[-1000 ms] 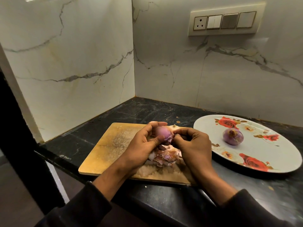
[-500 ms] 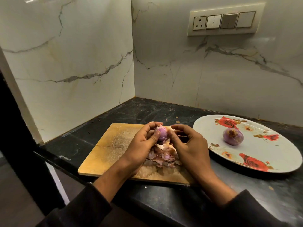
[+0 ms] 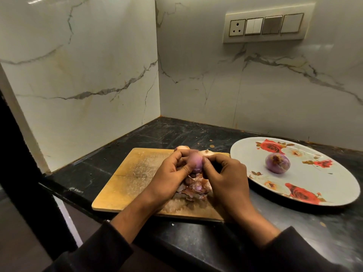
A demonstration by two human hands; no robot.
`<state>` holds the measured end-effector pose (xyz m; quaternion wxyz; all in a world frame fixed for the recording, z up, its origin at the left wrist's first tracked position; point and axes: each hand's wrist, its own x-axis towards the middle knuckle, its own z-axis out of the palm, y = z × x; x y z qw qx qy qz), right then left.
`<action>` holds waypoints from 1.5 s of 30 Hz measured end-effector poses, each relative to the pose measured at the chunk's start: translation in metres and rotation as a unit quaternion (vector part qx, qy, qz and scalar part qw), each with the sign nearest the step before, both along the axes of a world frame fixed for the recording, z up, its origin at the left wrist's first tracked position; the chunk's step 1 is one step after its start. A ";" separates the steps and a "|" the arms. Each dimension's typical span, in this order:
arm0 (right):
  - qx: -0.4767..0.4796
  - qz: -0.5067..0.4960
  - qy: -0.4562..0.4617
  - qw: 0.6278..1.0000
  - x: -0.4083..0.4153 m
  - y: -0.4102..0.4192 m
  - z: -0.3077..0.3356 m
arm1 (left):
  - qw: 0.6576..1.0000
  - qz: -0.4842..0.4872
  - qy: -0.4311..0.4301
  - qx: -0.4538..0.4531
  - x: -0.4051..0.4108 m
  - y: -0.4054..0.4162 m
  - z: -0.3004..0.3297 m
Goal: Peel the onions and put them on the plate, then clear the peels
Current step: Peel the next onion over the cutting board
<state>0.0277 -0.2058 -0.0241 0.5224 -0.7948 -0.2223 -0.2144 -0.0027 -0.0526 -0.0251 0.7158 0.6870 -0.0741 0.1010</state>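
Note:
A small purple onion [image 3: 195, 161] is held above the wooden cutting board [image 3: 135, 177] between both hands. My left hand [image 3: 170, 173] cups it from the left, thumb across its lower side. My right hand [image 3: 225, 177] pinches its right side with fingertips. Under the hands a heap of pinkish-brown peels [image 3: 196, 188] lies on the board. Two unpeeled onions [image 3: 206, 152] peek out behind my fingers at the board's far edge. One peeled purple onion [image 3: 277, 162] rests on the white rose-patterned plate [image 3: 306, 183] to the right.
The black stone counter [image 3: 176, 134] ends in a corner of marble walls at the back and left. Its front edge [image 3: 64, 191] drops off near the board. A switch panel [image 3: 267, 24] is high on the back wall. Small peel crumbs [image 3: 211, 146] dot the counter.
The onion has been turned in my fingers and lifted slightly. My right fingertips have shifted up onto its right side. The plate and its onion have not moved.

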 end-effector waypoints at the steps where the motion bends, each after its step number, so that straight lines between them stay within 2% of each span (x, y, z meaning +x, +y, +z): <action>1: -0.005 -0.005 -0.005 1.000 -0.001 0.000 0.001 | 1.000 0.000 -0.002 0.004 0.000 0.000 0.000; 11: -0.010 -0.054 -0.054 0.997 -0.007 0.006 0.003 | 1.000 -0.014 -0.013 0.017 -0.002 0.000 0.000; 19: 0.048 -0.053 -0.015 0.997 -0.007 0.006 0.000 | 0.999 -0.023 -0.021 0.017 -0.002 0.000 0.001; 23: 0.069 -0.032 0.012 0.997 -0.003 0.005 -0.001 | 1.000 -0.018 -0.020 0.013 -0.001 0.000 0.001; 31: 0.106 0.072 0.072 0.989 0.005 0.001 -0.001 | 1.000 -0.005 -0.007 -0.012 -0.001 0.001 0.001; 34: 0.077 0.055 0.061 0.994 0.005 0.001 0.000 | 1.000 -0.008 -0.012 -0.005 -0.002 -0.001 0.002; 39: 0.021 -0.003 -0.020 1.000 0.000 0.007 0.002 | 1.000 -0.007 -0.025 0.010 -0.004 -0.001 0.003; 45: 0.010 -0.033 -0.022 0.999 0.001 0.005 0.000 | 0.999 -0.013 -0.022 0.031 -0.004 0.000 0.002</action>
